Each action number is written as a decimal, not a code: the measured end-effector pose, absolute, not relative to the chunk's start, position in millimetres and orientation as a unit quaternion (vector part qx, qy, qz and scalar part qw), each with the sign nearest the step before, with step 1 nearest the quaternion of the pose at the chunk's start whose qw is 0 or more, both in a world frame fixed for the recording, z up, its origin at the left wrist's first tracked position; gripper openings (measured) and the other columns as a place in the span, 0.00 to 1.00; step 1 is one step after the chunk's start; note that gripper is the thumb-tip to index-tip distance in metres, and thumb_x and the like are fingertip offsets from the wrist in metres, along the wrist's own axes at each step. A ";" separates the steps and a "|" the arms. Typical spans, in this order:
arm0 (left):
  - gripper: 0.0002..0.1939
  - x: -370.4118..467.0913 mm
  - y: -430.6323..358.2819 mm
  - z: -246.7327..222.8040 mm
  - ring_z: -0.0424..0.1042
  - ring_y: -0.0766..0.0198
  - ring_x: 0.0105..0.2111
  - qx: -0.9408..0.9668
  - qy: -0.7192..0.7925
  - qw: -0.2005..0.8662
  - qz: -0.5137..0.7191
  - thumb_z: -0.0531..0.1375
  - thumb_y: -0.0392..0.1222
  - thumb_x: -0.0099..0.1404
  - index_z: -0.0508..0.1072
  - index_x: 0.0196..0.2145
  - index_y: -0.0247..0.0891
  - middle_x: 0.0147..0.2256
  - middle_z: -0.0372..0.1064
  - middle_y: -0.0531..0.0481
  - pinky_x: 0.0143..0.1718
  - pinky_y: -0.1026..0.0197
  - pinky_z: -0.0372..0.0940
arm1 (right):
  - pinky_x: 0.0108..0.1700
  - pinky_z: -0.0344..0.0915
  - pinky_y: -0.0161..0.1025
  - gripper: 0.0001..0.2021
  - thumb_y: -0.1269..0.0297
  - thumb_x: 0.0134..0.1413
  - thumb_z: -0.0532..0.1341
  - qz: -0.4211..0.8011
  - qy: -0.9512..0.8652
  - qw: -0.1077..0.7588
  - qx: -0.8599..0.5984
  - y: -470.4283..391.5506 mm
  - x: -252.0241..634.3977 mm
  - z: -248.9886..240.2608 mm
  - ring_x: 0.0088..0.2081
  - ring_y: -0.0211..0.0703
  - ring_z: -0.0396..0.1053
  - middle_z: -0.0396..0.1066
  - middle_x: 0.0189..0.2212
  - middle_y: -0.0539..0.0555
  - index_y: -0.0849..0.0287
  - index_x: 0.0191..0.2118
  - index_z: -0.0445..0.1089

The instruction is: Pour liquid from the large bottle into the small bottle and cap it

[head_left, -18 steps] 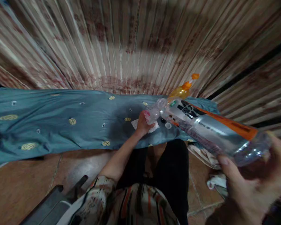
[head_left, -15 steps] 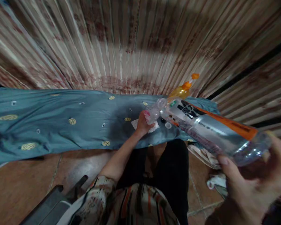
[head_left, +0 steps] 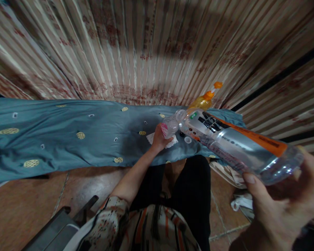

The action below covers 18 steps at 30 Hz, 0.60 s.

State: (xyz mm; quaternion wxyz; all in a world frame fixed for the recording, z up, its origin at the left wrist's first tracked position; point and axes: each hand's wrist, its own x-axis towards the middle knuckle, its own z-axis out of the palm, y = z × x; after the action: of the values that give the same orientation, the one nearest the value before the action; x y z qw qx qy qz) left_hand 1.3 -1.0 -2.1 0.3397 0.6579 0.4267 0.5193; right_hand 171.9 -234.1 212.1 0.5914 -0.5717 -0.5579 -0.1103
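At the right, my right hand (head_left: 282,202) grips the base end of a large clear bottle (head_left: 232,143) with a silver, black and orange label. The bottle is tilted, its neck pointing left and down over the cloth. My left hand (head_left: 161,139) is closed around a small clear container (head_left: 171,125) with a pink patch. The big bottle's neck meets the mouth of this container; whether they touch is unclear. A white paper (head_left: 174,141) lies under my left hand. To its right is a small whitish cap (head_left: 187,139), with a dark round thing (head_left: 182,134) near it.
Behind the big bottle stands a yellow bottle (head_left: 200,103) with an orange top. A teal patterned cloth (head_left: 99,132) covers the long narrow surface. Pleated curtains (head_left: 146,52) hang behind. A dark chair part (head_left: 57,226) is at lower left, and a white bag (head_left: 242,202) at lower right.
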 end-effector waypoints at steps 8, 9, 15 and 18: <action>0.42 2.0 0.8 -4.6 0.73 0.41 0.56 0.657 0.421 0.332 0.529 0.79 0.35 0.45 0.66 0.54 0.41 0.53 0.71 0.40 0.61 0.35 0.69 | 0.64 0.68 0.68 0.49 0.59 0.29 0.80 -0.104 -0.556 0.594 -0.572 -233.9 171.2 211.6 0.59 0.60 0.73 0.70 0.61 0.56 0.40 0.65 0.71; 0.41 2.0 1.0 -5.0 0.73 0.41 0.56 0.656 0.421 0.333 0.530 0.79 0.35 0.45 0.66 0.54 0.41 0.53 0.71 0.40 0.60 0.35 0.70 | 0.64 0.68 0.69 0.49 0.58 0.30 0.80 -0.105 -0.558 0.593 -0.571 -234.2 172.5 211.2 0.59 0.60 0.73 0.70 0.61 0.56 0.40 0.65 0.70; 0.41 2.1 1.5 -6.1 0.74 0.42 0.55 0.650 0.414 0.338 0.541 0.78 0.37 0.45 0.67 0.54 0.42 0.52 0.72 0.41 0.59 0.36 0.71 | 0.65 0.67 0.69 0.49 0.57 0.30 0.80 -0.113 -0.567 0.585 -0.569 -233.8 176.4 209.5 0.59 0.62 0.72 0.70 0.61 0.57 0.42 0.66 0.70; 0.41 2.2 1.1 -5.1 0.74 0.42 0.55 0.647 0.413 0.339 0.544 0.78 0.37 0.45 0.67 0.55 0.41 0.53 0.72 0.41 0.59 0.36 0.71 | 0.64 0.68 0.70 0.49 0.57 0.30 0.80 -0.116 -0.568 0.588 -0.564 -232.5 175.6 209.3 0.59 0.61 0.73 0.71 0.60 0.57 0.42 0.65 0.70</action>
State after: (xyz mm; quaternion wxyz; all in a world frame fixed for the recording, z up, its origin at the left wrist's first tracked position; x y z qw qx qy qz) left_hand 2.2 1.1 -5.1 0.3394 0.6465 0.4128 0.5445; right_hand 175.6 -232.5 209.3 0.5884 -0.5636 -0.5681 -0.1159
